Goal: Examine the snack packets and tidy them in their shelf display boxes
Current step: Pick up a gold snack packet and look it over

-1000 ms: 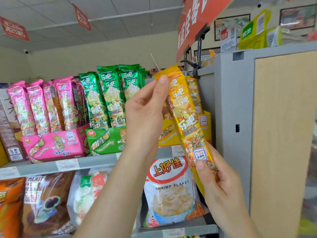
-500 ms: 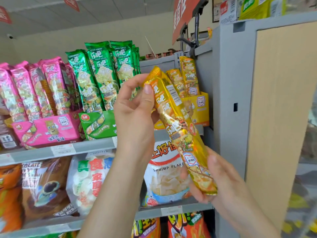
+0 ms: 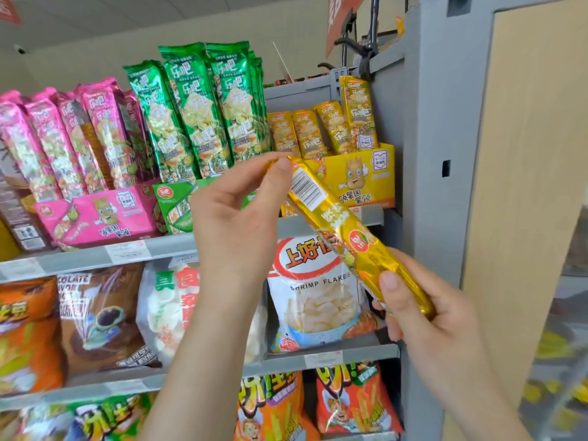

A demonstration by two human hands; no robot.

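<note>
Turning yellow packet [image 3: 346,230] barcode-up, tilted lower

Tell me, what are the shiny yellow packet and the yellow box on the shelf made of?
The yellow snack packet, held between the left hand and right hand, looks like thin metallic plastic foil: it gleams and crinkles. The yellow display box looks like printed cardboard: flat, stiff walls with straight folded edges and a duller finish.
</note>
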